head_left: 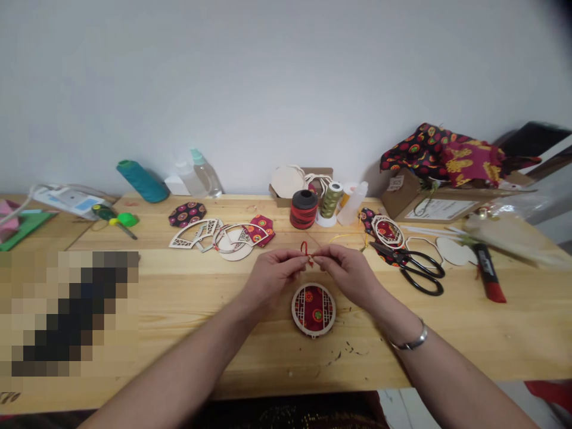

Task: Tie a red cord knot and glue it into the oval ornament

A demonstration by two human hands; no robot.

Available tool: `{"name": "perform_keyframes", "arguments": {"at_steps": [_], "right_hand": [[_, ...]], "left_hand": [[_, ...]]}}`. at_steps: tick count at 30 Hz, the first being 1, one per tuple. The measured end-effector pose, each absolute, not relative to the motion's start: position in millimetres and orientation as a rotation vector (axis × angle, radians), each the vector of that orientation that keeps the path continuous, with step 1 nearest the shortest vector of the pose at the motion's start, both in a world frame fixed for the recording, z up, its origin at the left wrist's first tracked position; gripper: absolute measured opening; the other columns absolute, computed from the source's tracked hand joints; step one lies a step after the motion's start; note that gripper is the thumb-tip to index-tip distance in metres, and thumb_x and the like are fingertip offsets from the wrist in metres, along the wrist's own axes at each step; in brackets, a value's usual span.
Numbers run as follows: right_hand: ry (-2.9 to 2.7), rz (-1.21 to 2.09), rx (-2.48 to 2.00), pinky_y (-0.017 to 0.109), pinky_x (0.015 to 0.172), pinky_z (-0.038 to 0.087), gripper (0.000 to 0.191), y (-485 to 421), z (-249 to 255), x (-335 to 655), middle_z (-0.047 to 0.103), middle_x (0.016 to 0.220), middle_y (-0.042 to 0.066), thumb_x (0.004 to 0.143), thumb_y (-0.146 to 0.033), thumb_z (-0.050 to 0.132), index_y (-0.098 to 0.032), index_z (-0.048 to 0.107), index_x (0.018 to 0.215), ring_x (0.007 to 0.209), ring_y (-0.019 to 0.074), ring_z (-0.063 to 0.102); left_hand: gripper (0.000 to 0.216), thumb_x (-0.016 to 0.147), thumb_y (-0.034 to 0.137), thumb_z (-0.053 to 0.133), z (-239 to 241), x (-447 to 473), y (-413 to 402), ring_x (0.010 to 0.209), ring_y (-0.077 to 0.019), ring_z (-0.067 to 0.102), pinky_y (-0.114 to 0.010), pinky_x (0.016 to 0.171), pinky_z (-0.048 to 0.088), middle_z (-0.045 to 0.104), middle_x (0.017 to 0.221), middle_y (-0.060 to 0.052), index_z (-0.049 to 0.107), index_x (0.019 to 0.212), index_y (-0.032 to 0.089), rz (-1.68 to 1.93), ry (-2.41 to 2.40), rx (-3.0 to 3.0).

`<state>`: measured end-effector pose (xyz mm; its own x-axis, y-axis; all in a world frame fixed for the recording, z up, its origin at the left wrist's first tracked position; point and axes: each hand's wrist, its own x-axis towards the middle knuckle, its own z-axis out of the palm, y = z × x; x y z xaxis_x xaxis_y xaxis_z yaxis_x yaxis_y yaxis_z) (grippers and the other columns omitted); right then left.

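Note:
Above the table, my left hand (pixel 279 267) pinches a red cord (pixel 304 246) that stands up in a small loop. My right hand (pixel 344 268) pinches the same cord from the other side, the fingertips of both hands almost touching. Just below them on the wood lies a round ornament (pixel 313 310) with a pale lattice frame over dark red patterned fabric. Whether the cord is fastened to the ornament is hard to see. Behind the hands stands a spool of red cord (pixel 304 210).
Black-handled scissors (pixel 422 271) and a dark tube with a red cap (pixel 489 274) lie to the right. Wooden frame pieces (pixel 194 234) lie at the left. A green thread spool (pixel 331 199), a glue bottle (pixel 354 204) and a cardboard box (pixel 429 199) stand at the back.

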<state>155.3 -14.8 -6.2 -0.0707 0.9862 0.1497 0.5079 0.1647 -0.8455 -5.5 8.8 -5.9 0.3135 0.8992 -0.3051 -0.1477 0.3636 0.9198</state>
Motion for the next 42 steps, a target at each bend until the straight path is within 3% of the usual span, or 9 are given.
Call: {"name": "perform_keyframes", "arguments": {"at_steps": [5, 12, 20, 25, 30, 36, 39, 42], "right_hand": [[-1.754, 0.534, -1.479, 0.024, 0.059, 0.042, 0.011, -20, -4, 153, 0.066, 0.066, 0.001, 0.081, -0.021, 0.057, -0.019, 0.065, 0.074, 0.061, 0.0130, 0.058], [-2.047, 0.050, -1.370, 0.025, 0.061, 0.041, 0.016, -33, -11, 142, 0.067, 0.074, 0.005, 0.089, -0.023, 0.048, -0.017, 0.063, 0.085, 0.067, 0.0138, 0.060], [-2.357, -0.518, -1.256, 0.031, 0.052, 0.034, 0.019, -40, -11, 135, 0.061, 0.063, 0.005, 0.087, -0.012, 0.044, -0.016, 0.061, 0.079, 0.057, 0.0158, 0.052], [-2.364, -0.407, -1.174, 0.030, 0.053, 0.034, 0.022, -41, -9, 135, 0.059, 0.062, 0.004, 0.088, -0.013, 0.042, -0.018, 0.059, 0.074, 0.057, 0.0146, 0.051], [-1.858, 0.121, -1.257, 0.026, 0.060, 0.041, 0.010, -35, -5, 144, 0.060, 0.071, 0.003, 0.085, -0.020, 0.050, -0.018, 0.059, 0.083, 0.065, 0.0132, 0.053], [-1.328, 0.676, -1.368, 0.029, 0.063, 0.046, 0.022, -15, -5, 155, 0.066, 0.079, 0.004, 0.083, -0.036, 0.055, -0.018, 0.066, 0.092, 0.070, 0.0152, 0.057], [-1.416, 0.652, -1.385, 0.033, 0.070, 0.046, 0.022, -12, -8, 156, 0.066, 0.084, 0.005, 0.072, -0.032, 0.069, -0.021, 0.071, 0.091, 0.079, 0.0188, 0.057], [-1.490, 0.509, -1.391, 0.036, 0.074, 0.044, 0.020, -13, -11, 155, 0.065, 0.080, 0.004, 0.069, -0.028, 0.073, -0.025, 0.072, 0.088, 0.081, 0.0198, 0.056]], "left_hand": [[0.013, 0.064, 0.025, 0.073, -6, -6, 8, 0.049, -0.0052, 0.045, -0.019, 0.047, 0.032, 0.061, 0.059, 0.000, 0.072, 0.070, 0.013, 0.870, 1.008, 0.923], [0.013, 0.063, 0.023, 0.074, -8, -4, 6, 0.045, -0.0039, 0.043, -0.018, 0.043, 0.028, 0.064, 0.060, -0.001, 0.071, 0.071, 0.013, 0.901, 1.002, 0.805], [0.011, 0.060, 0.016, 0.074, -11, -3, 8, 0.043, -0.0020, 0.038, -0.015, 0.038, 0.020, 0.062, 0.062, -0.002, 0.069, 0.067, 0.010, 0.836, 0.906, 0.593], [0.010, 0.062, 0.016, 0.073, -9, -4, 8, 0.042, 0.0000, 0.032, -0.014, 0.037, 0.018, 0.063, 0.065, -0.003, 0.068, 0.067, 0.009, 0.785, 0.839, 0.558], [0.010, 0.065, 0.016, 0.072, -8, -4, 8, 0.042, 0.0007, 0.034, -0.014, 0.037, 0.017, 0.064, 0.069, -0.004, 0.069, 0.071, 0.008, 0.850, 0.874, 0.619], [0.010, 0.065, 0.017, 0.072, -8, -4, 8, 0.040, 0.0006, 0.034, -0.014, 0.037, 0.016, 0.063, 0.067, -0.003, 0.068, 0.069, 0.008, 0.869, 0.873, 0.614], [0.010, 0.065, 0.018, 0.071, -8, -5, 8, 0.039, 0.0009, 0.033, -0.014, 0.037, 0.016, 0.062, 0.066, -0.002, 0.068, 0.070, 0.009, 0.870, 0.850, 0.601], [0.009, 0.065, 0.017, 0.071, -8, -6, 8, 0.039, 0.0011, 0.033, -0.014, 0.037, 0.016, 0.062, 0.066, -0.001, 0.067, 0.069, 0.010, 0.867, 0.829, 0.584]]}}
